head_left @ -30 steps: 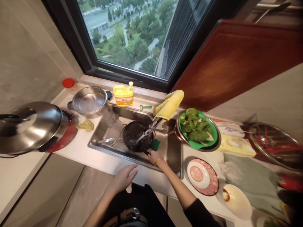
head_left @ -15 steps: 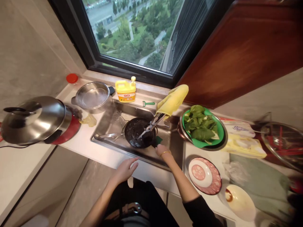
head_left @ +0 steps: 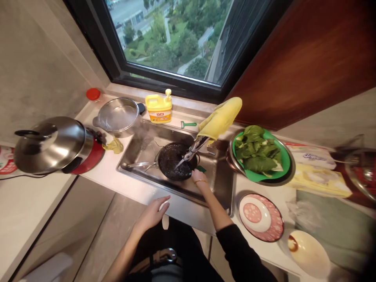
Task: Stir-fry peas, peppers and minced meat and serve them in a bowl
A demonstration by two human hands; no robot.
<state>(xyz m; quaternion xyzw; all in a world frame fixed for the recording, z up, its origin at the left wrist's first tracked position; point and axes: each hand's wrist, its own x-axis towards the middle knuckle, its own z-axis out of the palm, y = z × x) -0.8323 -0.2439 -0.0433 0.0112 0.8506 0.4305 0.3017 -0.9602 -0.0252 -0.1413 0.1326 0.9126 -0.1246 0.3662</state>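
- Head view: the right hand point(head_left: 196, 177) reaches into the steel sink point(head_left: 141, 141), at the near rim of a black pan point(head_left: 173, 162); its fingers are hidden behind the wrist, so whether they grip cannot be told.
- The pan sits in the sink under the tap point(head_left: 192, 150), which is draped with a yellow cloth point(head_left: 221, 117); a green sponge point(head_left: 201, 169) lies just beside the hand.
- The left hand point(head_left: 152, 213) rests on the counter's front edge point(head_left: 132, 192), fingers loosely together, holding nothing.
- A green basket of leaves point(head_left: 260, 153) stands right of the sink; a yellow detergent bottle point(head_left: 159, 111) stands behind it.
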